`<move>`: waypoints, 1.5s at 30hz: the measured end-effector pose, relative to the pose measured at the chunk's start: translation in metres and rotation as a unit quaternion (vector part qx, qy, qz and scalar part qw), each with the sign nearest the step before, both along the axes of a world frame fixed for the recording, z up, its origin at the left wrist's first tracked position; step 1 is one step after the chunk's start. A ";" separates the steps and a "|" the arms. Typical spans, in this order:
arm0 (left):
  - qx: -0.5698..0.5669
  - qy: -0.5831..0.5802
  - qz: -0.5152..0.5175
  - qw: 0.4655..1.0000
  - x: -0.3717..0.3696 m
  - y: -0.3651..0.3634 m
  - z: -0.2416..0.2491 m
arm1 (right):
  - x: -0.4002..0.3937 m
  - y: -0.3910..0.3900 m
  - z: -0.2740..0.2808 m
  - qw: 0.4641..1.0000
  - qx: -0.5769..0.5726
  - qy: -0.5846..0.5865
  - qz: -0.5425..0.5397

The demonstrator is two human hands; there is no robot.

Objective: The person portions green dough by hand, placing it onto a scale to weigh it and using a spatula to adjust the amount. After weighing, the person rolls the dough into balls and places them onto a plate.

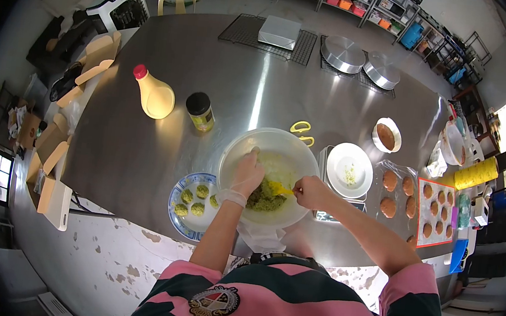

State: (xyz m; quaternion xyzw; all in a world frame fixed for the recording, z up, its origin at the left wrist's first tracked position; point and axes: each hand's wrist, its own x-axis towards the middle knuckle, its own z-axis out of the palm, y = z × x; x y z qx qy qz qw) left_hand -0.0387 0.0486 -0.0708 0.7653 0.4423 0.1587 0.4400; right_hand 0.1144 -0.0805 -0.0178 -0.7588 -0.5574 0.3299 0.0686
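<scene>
A large translucent mixing bowl point(308, 164) stands in front of me, holding a crumbly green mixture point(268, 201). My left hand point(249, 172), in a clear plastic glove, is inside the bowl at its left side. Its fingers look curled, and what they hold, if anything, is hidden. My bare right hand point(311, 192) reaches over the right rim, closed around the handle of a small yellow spatula point(277, 188). The spatula's blade touches the mixture. Left of the bowl, partly behind my forearm, a blue-rimmed plate point(180, 184) carries several green balls point(198, 208).
Right of the bowl, a white dish point(358, 184) with green crumbs sits on a scale point(337, 218). Beyond are yellow scissors point(301, 128), a dark-lidded jar point(200, 112) and a red-capped bottle point(153, 94). Brown dough rounds point(388, 207) lie on plastic and a baking mat point(435, 234) at right.
</scene>
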 end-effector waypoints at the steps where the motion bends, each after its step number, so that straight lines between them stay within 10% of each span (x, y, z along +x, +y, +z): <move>1: 0.006 -0.009 0.004 1.000 0.000 0.000 -0.002 | 0.001 0.001 -0.001 1.000 0.001 0.003 0.001; 18: -0.127 -0.118 0.069 0.982 -0.012 0.026 -0.012 | -0.008 0.003 -0.006 0.993 0.025 0.112 -0.039; 21: -0.244 -0.277 0.069 0.927 -0.020 0.027 0.004 | -0.004 0.000 0.006 0.989 0.021 0.133 -0.061; 30: -0.088 -0.001 0.038 0.995 -0.033 0.013 0.044 | -0.002 -0.005 0.016 0.994 0.070 -0.079 -0.012; 32: -0.023 0.176 -0.095 0.979 -0.031 0.015 0.036 | -0.001 -0.003 0.009 0.993 0.073 -0.091 -0.006; 45: 0.107 0.223 -0.061 0.967 -0.015 -0.007 0.007 | 0.000 -0.027 0.015 0.986 0.139 -0.048 -0.079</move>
